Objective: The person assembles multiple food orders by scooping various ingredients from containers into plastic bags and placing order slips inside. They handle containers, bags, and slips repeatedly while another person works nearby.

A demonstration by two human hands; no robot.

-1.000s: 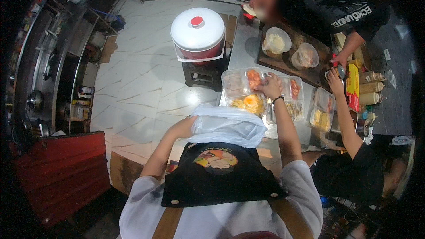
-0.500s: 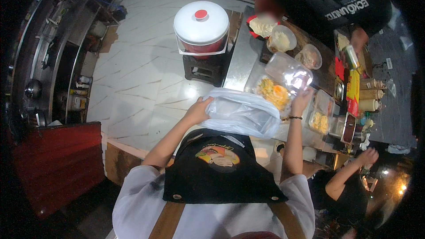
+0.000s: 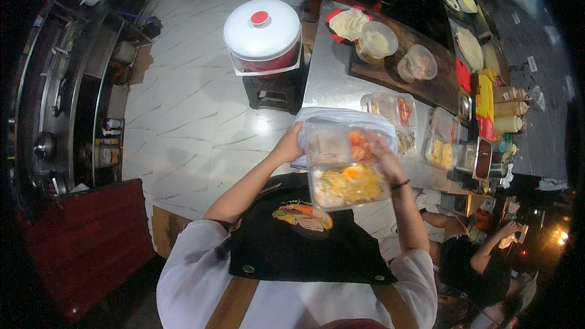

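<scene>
A clear plastic food container hangs tilted in front of my apron. Through it I see yellow and white food with an orange piece, a reddish-orange portion and a pale block. My right hand, a little blurred, grips its right side. My left hand holds the left edge of a whitish plastic bag, which lies behind the container and is partly covered by it. Just beyond the bag, another divided clear container with food rests on the steel table.
A third container with yellow food stands farther right. Two round tubs sit by a dark wooden board. Left of the table, a white-lidded cooler stands on a black stool. Another person is at lower right.
My right hand has brought the food container from the table toward me, in front of the bag. The co-worker at the far side has moved mostly out of view.
</scene>
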